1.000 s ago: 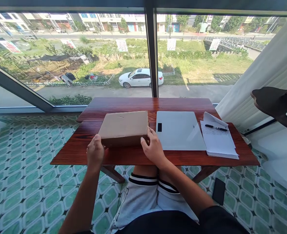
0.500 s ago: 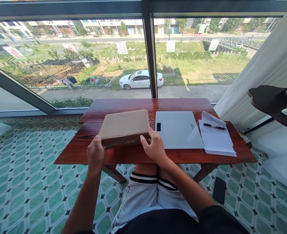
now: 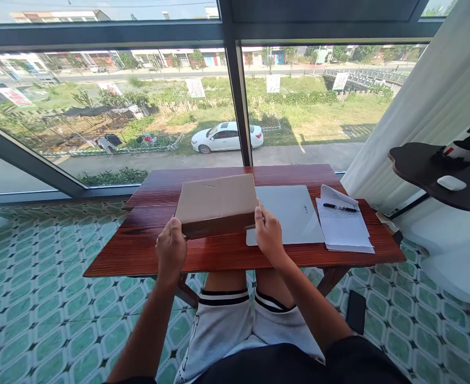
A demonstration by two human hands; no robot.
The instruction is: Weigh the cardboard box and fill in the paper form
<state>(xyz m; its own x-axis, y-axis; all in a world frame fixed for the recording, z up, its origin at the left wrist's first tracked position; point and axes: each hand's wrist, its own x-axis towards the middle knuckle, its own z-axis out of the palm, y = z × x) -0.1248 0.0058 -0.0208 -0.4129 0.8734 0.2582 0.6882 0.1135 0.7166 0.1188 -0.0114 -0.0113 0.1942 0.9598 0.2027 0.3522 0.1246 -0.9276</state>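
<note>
Head view: the cardboard box (image 3: 217, 205) has come up and rightward, now overlapping the grey laptop (image 3: 289, 213). Left hand (image 3: 171, 250) and right hand (image 3: 269, 234) clamp its near corners, so a lift looks underway.

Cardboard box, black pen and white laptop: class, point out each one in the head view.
cardboard box (image 3: 217, 198), head view, middle of its top face.
black pen (image 3: 334, 207), head view, mid barrel.
white laptop (image 3: 294, 213), head view, closed lid.

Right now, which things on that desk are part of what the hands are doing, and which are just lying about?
In hand:
- cardboard box, gripped at its near corners
- left hand
- right hand

Lying about:
- closed grey laptop, the box overlapping its left edge
- stack of papers
- pen on the papers
- wooden table
- phone on the floor
</note>
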